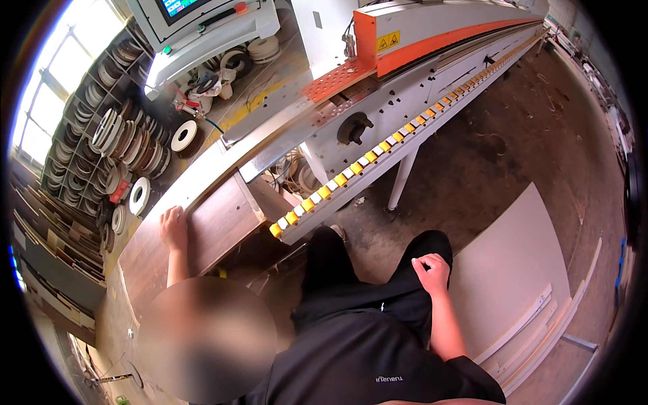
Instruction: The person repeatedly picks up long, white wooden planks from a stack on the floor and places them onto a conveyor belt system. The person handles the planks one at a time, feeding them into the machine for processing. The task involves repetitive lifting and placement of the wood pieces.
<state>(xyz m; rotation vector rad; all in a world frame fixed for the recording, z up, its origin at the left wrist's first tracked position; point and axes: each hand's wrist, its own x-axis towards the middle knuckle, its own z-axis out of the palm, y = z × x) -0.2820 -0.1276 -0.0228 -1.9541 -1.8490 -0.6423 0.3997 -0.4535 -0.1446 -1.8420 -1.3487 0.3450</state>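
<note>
A long pale board [226, 156] lies along the machine's table on the left, running toward the orange machine head. My left hand [174, 228] is at its near end, fingers bent over the edge; the blurred patch below hides part of that arm. Under and beside this hand is a brown wood-grain panel [219, 223] with an open end on its right. My right hand [432, 272] hangs over my right thigh, away from the machine. Its fingers are curled in, and nothing shows in them.
Yellow and white rollers [358, 167] line a rail that slants up to the right. The orange machine head [368, 47] stands ahead. A control panel [202, 34] is at the upper left, near racked tape rolls [125, 142]. Large pale sheets [513, 270] lean on the right.
</note>
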